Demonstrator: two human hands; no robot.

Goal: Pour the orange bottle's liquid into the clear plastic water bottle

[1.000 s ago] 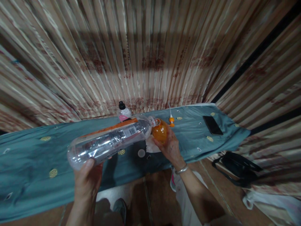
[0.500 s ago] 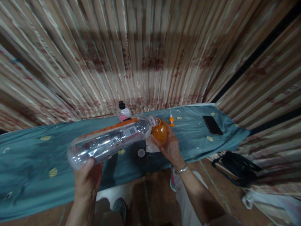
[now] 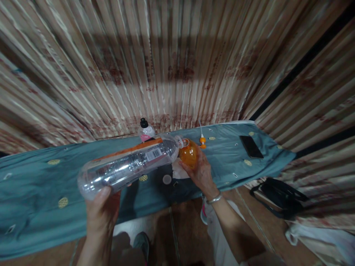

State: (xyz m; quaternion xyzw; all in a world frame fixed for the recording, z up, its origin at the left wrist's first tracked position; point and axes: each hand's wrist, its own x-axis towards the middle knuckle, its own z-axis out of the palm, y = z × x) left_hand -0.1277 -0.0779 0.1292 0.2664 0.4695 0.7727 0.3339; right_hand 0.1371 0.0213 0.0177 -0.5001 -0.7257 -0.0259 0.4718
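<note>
My left hand (image 3: 104, 207) is closed round the base end of a large clear plastic bottle (image 3: 127, 164) with an orange-edged label. The bottle lies nearly level in the air, its neck pointing right and slightly up. Its mouth meets the opening of a small orange bottle (image 3: 189, 154), which my right hand (image 3: 202, 171) grips from the right. Whether liquid passes between them cannot be made out. Below the necks, a round whitish cap (image 3: 166, 180) and a white piece (image 3: 180, 170), partly hidden by my right hand, rest on the green cloth (image 3: 222, 162).
Behind the large bottle stands a clear bottle with a black cap (image 3: 144, 123). An orange pump top (image 3: 202, 141) and a black phone (image 3: 251, 147) lie to the right. A black bag (image 3: 280, 195) sits lower right, before the pleated curtain (image 3: 177, 66).
The base end of the large bottle and my left hand have shifted very slightly left. My right hand and the orange bottle look almost unmoved.
</note>
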